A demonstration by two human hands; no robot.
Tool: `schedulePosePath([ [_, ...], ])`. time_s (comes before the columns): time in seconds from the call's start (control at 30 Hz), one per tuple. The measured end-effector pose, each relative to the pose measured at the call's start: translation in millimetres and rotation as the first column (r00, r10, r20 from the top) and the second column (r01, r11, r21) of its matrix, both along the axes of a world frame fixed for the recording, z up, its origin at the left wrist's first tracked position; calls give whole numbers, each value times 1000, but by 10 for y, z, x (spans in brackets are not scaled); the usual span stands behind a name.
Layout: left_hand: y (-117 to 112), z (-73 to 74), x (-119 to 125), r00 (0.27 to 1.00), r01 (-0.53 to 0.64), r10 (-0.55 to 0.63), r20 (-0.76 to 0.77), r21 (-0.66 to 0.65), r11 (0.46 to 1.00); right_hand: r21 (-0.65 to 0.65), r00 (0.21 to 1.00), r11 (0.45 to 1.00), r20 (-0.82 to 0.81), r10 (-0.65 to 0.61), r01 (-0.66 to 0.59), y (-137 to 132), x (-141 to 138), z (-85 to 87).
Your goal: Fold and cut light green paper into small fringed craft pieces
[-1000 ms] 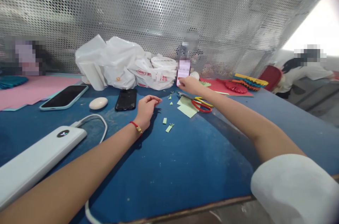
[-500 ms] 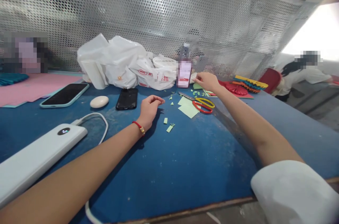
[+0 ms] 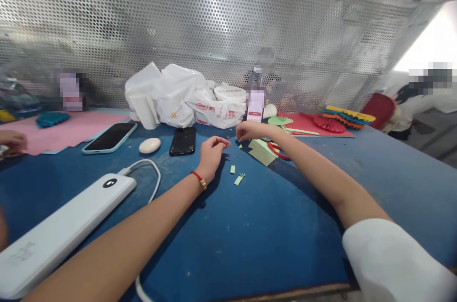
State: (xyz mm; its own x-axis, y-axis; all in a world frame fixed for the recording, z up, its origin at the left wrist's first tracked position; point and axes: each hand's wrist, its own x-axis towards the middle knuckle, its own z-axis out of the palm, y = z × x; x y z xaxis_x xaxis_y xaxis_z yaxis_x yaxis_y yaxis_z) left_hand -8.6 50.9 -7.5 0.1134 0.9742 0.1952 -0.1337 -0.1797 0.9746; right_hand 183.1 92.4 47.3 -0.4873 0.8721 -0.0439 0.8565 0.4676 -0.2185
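Observation:
My left hand (image 3: 211,153), with a red bracelet at the wrist, rests above the blue table (image 3: 257,226), thumb and fingers pressed together. Anything between its fingertips is too small to make out. My right hand (image 3: 249,131) reaches in from the right, fingers bent down and together over small green scraps (image 3: 240,146); its fingertips are partly hidden. Beneath that wrist lie light green paper sheets (image 3: 263,153) and red-and-yellow-handled scissors (image 3: 277,151), partly covered by my arm. A small green paper rectangle (image 3: 233,169) and a green strip with a fringed end (image 3: 239,180) lie nearer me.
A white power bank (image 3: 67,230) with a cable, a black phone (image 3: 183,141), a light-blue-cased phone (image 3: 111,138) and a white oval case (image 3: 150,145) lie left. White bags (image 3: 178,92) line the mesh screen. Red paper (image 3: 330,131) holds folded pieces. Another person's hand (image 3: 12,144) shows at far left.
My right hand has moved left, from the green paper beside the bottle to the scraps near my left hand. The view has shifted left, and another person's hand has come in.

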Motion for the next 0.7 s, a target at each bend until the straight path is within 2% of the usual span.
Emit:
schedulePosePath([
  [0.2, 7, -19, 0, 1000, -1, 1, -1, 4, 1000, -28, 998, 999, -57, 27, -29, -26, 60, 66],
  [0.4, 4, -24, -7, 1000, -2, 2, -12, 3, 1000, -199, 996, 977, -69, 61, -74, -81, -34, 71],
  [0.57, 18, -35, -1, 1000, -9, 9, -23, 4, 1000, -297, 997, 954, -70, 17, -37, -164, -111, 90],
  [0.7, 36, -56, -3, 999, -6, 7, -38, 19, 1000, -255, 998, 966, -37, -53, 42, -165, -31, 173],
])
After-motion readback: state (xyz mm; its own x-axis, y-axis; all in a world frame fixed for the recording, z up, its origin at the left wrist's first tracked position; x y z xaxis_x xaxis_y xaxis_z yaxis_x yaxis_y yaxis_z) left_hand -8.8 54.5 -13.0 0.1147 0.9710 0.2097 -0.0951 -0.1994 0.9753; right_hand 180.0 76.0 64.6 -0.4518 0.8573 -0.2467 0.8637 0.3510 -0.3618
